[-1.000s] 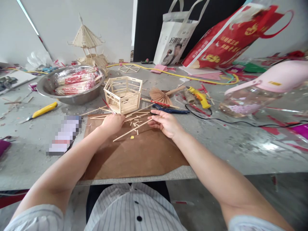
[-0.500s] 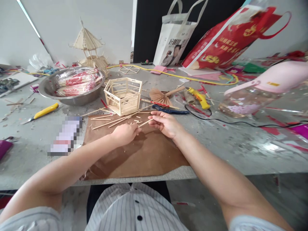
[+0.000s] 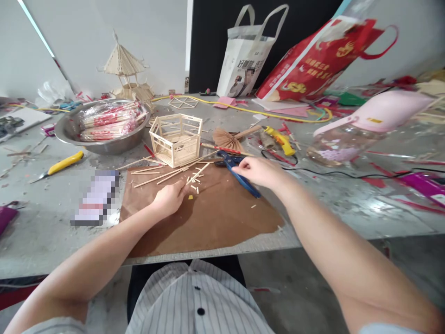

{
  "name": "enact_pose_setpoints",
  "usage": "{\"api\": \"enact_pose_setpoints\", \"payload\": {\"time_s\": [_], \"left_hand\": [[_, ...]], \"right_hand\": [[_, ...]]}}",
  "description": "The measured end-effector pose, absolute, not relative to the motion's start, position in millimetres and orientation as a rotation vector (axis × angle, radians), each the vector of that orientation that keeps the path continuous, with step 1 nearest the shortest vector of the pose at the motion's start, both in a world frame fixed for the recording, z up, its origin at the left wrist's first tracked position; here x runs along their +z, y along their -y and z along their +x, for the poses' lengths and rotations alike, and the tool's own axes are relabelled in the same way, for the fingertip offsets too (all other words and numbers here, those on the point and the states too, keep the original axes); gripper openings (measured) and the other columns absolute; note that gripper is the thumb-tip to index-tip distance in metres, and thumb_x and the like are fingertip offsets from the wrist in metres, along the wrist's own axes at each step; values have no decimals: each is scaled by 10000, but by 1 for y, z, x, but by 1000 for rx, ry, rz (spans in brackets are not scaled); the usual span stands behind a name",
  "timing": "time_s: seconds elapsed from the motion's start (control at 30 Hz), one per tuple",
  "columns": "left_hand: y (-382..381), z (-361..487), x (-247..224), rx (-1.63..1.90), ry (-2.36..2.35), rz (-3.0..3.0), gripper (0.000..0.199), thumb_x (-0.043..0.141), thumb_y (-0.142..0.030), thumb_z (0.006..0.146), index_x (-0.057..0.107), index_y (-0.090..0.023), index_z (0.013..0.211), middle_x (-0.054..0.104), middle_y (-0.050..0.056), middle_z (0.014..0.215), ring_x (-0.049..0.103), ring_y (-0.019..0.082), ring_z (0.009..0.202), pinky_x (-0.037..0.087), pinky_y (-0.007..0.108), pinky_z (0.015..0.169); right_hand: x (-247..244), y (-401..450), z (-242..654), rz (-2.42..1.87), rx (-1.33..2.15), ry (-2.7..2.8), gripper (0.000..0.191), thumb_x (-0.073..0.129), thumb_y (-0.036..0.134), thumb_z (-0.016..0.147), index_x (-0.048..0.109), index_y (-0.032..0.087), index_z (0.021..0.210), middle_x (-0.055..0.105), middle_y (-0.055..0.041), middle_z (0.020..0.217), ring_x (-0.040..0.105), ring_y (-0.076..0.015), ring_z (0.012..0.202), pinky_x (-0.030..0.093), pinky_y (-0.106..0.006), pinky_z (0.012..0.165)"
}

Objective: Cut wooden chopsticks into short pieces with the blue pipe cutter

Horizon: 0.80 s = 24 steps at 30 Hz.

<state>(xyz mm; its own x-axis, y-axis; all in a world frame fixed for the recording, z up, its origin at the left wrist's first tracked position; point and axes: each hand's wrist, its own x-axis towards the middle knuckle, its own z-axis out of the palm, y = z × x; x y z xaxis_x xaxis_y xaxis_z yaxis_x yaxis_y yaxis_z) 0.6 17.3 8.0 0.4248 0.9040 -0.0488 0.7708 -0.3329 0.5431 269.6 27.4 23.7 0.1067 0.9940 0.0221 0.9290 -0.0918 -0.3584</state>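
Note:
A thin wooden stick [image 3: 199,172] is pinched in my left hand [image 3: 169,198] above the brown mat [image 3: 215,222], pointing up and to the right. My right hand [image 3: 257,170] has its fingers on the blue-handled pliers [image 3: 232,163] at the mat's right back edge. Several short cut stick pieces [image 3: 194,181] lie just beyond my left fingertips. Longer sticks [image 3: 149,179] rest at the mat's back left. Behind them stands a six-sided open frame of sticks [image 3: 176,144].
A metal bowl [image 3: 114,147] of wrapped sticks is at the back left, near a pagoda model [image 3: 125,62]. A yellow knife [image 3: 65,163] and a phone [image 3: 95,197] lie left. A yellow glue gun [image 3: 283,141] and a bottle [image 3: 347,139] stand right.
My right hand has let go of the stick and moved right to the pliers, whose handles now angle toward me. My left hand has shifted slightly left with the stick.

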Motion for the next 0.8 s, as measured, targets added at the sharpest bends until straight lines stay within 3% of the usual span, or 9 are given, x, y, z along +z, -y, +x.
{"api": "enact_pose_setpoints", "payload": {"time_s": [0.13, 0.27, 0.4, 0.63, 0.7, 0.8], "left_hand": [[-19, -2, 5, 457, -1355, 2195, 384, 269, -470, 804, 548, -210, 840, 619, 30, 781, 562, 156, 750, 404, 259, 694], [-20, -4, 1, 482, -1375, 2201, 419, 235, -489, 804, 533, -194, 809, 595, 24, 723, 544, 148, 687, 400, 260, 653], [-22, -4, 0, 543, -1360, 2188, 424, 255, -491, 797, 539, -178, 759, 568, 12, 667, 514, 132, 636, 387, 244, 613], [-24, -4, 2, 733, -1303, 1918, 403, 314, -474, 782, 548, -150, 732, 514, -12, 556, 444, 82, 484, 355, 195, 485], [-23, -3, 4, 773, -1294, 1765, 388, 329, -481, 775, 530, -150, 781, 510, -18, 573, 427, 62, 422, 337, 180, 414], [-20, 0, 9, 791, -1230, 1538, 382, 353, -480, 770, 496, -155, 909, 545, 6, 695, 472, 60, 410, 336, 170, 352]], "right_hand": [[9, -28, 264, -2377, 70, 2042, 337, 486, 477, 676, 533, 194, 853, 622, -88, 842, 572, -234, 745, 386, -304, 591], [0, -31, 263, -2321, 95, 2024, 336, 470, 339, 706, 489, 177, 1000, 613, -102, 910, 573, -219, 803, 384, -282, 633], [5, -28, 267, -2292, 103, 1883, 406, 452, 319, 706, 455, 168, 1083, 605, -104, 951, 573, -216, 817, 390, -282, 654], [51, 3, 267, -2134, -144, 1759, 348, 479, 264, 695, 538, 169, 1025, 606, -91, 794, 556, -232, 736, 376, -298, 611], [65, 16, 261, -2016, -16, 1711, 304, 501, 259, 683, 565, 177, 969, 584, -57, 698, 542, -199, 649, 364, -276, 562], [72, 32, 247, -1789, 526, 1610, 232, 532, 278, 662, 591, 168, 856, 517, 1, 547, 455, -116, 460, 326, -237, 450]]}}
